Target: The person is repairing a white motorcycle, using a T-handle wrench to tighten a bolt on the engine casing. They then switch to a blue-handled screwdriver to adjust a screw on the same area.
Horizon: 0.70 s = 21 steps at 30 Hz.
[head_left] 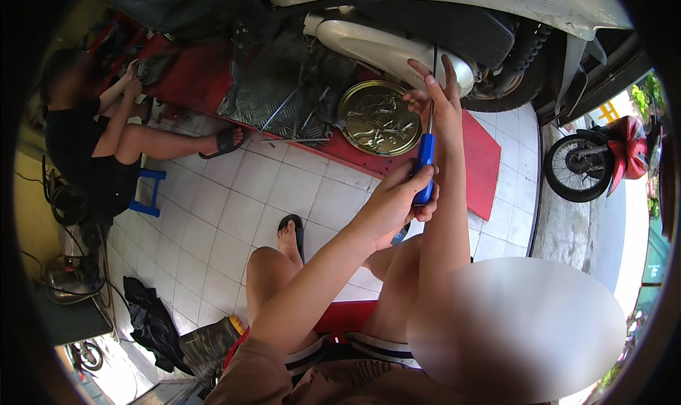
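Observation:
My left hand (401, 199) is wrapped around the blue handle of a screwdriver (425, 157), whose long metal shaft points up and away from me. Alongside that shaft is my right hand (441, 107), with two fingers stretched out near the cover and the thumb by the shaft. Its other fingers curl around something small and yellowish, too small to name. Just beyond is the pale, long engine-side cover (383, 47) of a motorbike, and the shaft's far end lies in front of the dark housing above it. I cannot tell whether the tip touches anything.
A round gold embossed tray (381, 118) lies on the red lift platform (482, 164), beside several metal tools (298, 96). At left, another person (92, 135) sits by a blue stool (147, 192), working with both hands. A red motorbike (603, 157) stands outside at right.

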Each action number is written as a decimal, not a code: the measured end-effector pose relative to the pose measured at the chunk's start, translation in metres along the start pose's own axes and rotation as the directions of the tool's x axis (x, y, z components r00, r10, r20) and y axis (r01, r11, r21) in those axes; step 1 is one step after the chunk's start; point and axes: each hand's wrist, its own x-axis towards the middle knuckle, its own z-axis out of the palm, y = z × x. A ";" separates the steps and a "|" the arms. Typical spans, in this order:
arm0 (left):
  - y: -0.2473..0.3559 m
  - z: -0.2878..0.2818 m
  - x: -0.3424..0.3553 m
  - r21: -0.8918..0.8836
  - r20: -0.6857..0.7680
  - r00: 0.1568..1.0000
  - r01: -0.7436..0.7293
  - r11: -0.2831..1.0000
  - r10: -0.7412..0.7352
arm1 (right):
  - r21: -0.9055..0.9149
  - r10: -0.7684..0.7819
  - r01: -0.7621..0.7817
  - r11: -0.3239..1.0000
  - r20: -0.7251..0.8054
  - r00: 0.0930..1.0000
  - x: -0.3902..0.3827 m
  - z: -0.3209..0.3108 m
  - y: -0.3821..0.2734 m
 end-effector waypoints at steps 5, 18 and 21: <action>0.004 -0.002 -0.004 -0.006 0.007 1.000 0.014 1.000 -0.014 | 0.114 0.050 -0.053 0.992 0.029 0.998 0.043 0.001 -0.001; -0.004 -0.006 -0.020 0.035 0.033 0.994 0.105 0.994 -0.106 | 0.247 0.131 -0.049 0.968 -0.328 0.935 0.059 -0.015 0.015; -0.026 -0.026 -0.032 0.089 0.030 0.983 0.181 0.980 -0.184 | 0.155 0.108 -0.047 0.987 -0.418 0.902 0.019 -0.012 0.030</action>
